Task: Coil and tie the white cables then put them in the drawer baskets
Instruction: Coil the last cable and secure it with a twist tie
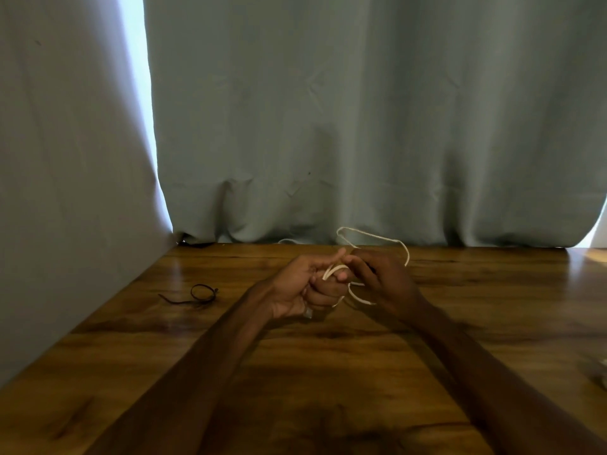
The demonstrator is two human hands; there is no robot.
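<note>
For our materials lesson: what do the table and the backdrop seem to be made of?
Table: looks like varnished wood, with brown grain, dark knots and glossy reflections; it might be veneer.
Backdrop: a grey-green woven cloth, matte, hanging in soft folds and creases.

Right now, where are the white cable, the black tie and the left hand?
white cable (374, 236): head view, top of the raised loop.
black tie (201, 291): head view, its round loop on the table.
left hand (297, 285): head view, middle of the hand.
</note>
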